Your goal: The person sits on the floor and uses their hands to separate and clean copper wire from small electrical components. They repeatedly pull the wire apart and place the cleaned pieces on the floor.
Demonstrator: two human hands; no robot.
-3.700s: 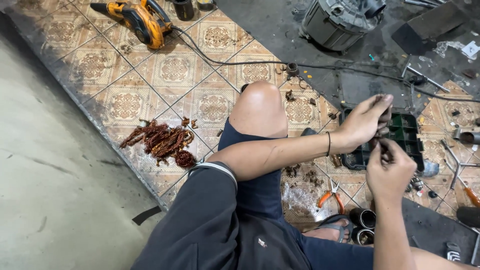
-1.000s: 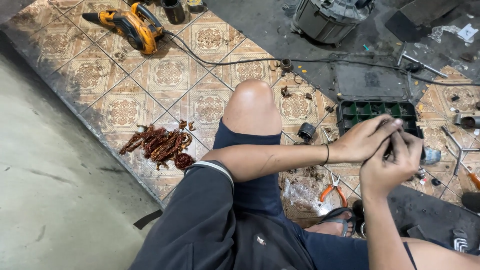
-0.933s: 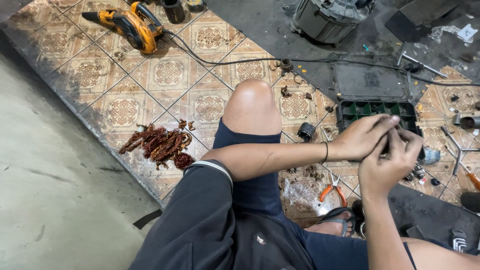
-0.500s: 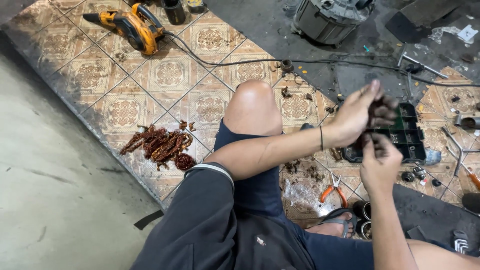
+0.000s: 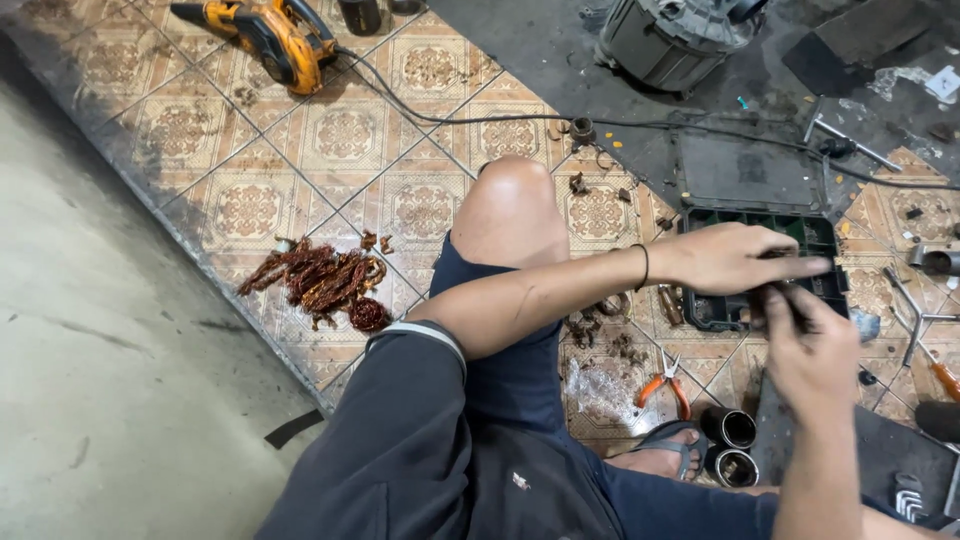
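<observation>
A green compartment tray (image 5: 800, 232) lies on the tiled floor (image 5: 250, 200). Over it, the left hand (image 5: 725, 262) and right hand (image 5: 815, 345) meet, fingers pinched around something small and dark, perhaps a tool bit, too hidden to identify.

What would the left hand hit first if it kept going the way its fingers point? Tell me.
The left hand points toward the picture's right, over the green compartment tray. Past the tray's edge, the metal T-handled wrench on the tiles looks first, though depth is unclear.
</observation>
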